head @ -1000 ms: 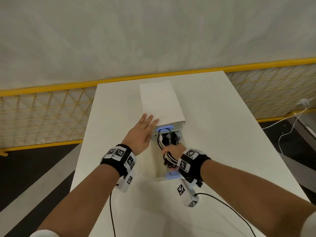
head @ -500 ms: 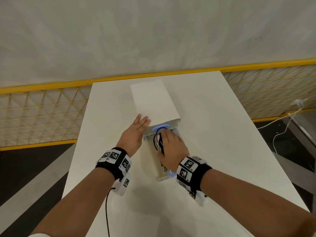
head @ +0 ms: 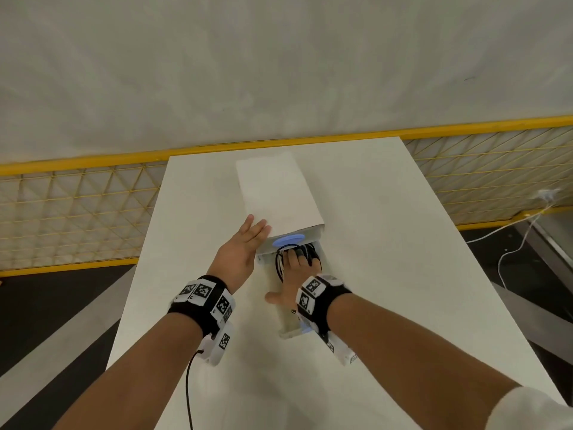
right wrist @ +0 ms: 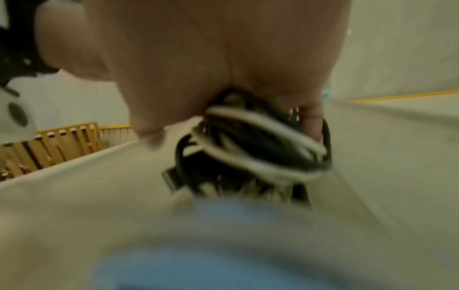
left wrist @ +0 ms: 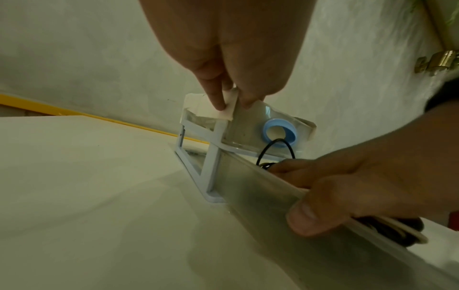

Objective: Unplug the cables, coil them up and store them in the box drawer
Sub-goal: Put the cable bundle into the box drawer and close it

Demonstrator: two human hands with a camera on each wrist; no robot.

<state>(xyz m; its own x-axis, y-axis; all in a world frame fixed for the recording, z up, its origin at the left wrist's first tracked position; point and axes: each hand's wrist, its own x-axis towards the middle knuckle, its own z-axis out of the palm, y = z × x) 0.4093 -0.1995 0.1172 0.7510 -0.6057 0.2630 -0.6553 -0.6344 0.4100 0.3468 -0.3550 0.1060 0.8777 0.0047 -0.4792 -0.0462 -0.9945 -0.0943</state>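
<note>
Right hand (head: 291,279) has slid deeper along the open drawer (head: 286,324) toward the box (head: 277,189), fingers flattened, pressing the coiled cables (head: 280,262) down (thumb splayed over drawer's left wall). Left hand (head: 243,254) stays, fingers straight, against the box's front-left corner.

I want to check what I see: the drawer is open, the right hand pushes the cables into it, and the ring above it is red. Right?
Not quite: the ring is blue, as the left wrist view shows. The rest holds: the drawer is open and the right hand presses the cables in.
</note>
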